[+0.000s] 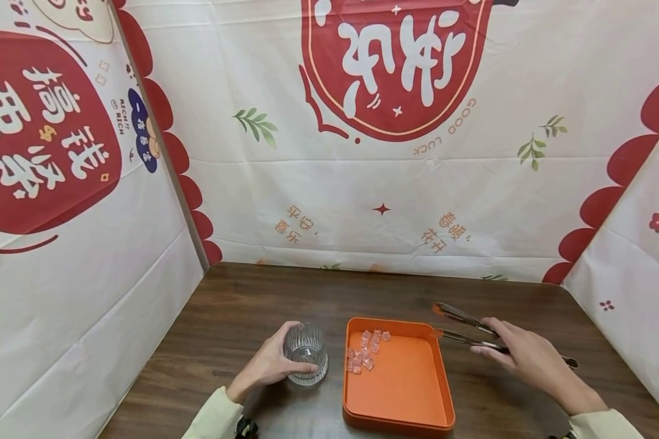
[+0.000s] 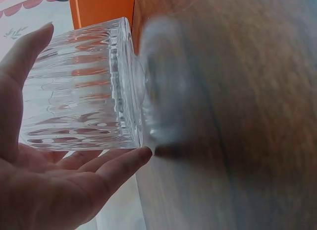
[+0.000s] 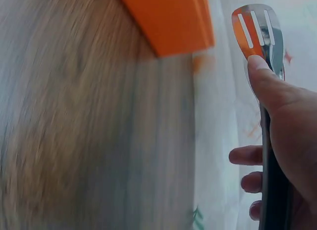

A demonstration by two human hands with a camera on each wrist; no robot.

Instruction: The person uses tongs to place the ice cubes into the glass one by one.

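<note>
"What is your left side doing?"

"Taking twelve o'clock as the far edge of the bench (image 1: 225, 317), my left grip (image 1: 273, 361) is curled round a ribbed clear glass (image 1: 309, 346), thumb on one side and fingers on the other, spread only as wide as the glass. It's upright, at nine o'clock from the orange tray (image 1: 401, 390). From here I can't tell whether its base touches the wood."

"And the right?"

"My right grip (image 1: 532, 360) is wrapped about a pair of metal tongs (image 1: 464, 317), thumb along one arm. The tongs' two arms stand apart, slotted tips pointing towards ten o'clock, near the tray's one o'clock corner. I can't tell whether the lower tip touches the rim."

"What's in the tray?"

"Small clear pinkish cubes (image 1: 364, 353), clustered towards ten o'clock, some touching. The rest of the orange floor shows bare."

"Beyond the bench?"

"A white cloth (image 1: 362, 183) hangs at twelve, printed with red and green designs. Both wrists come out of pale sleeves (image 1: 215, 416)."
</note>
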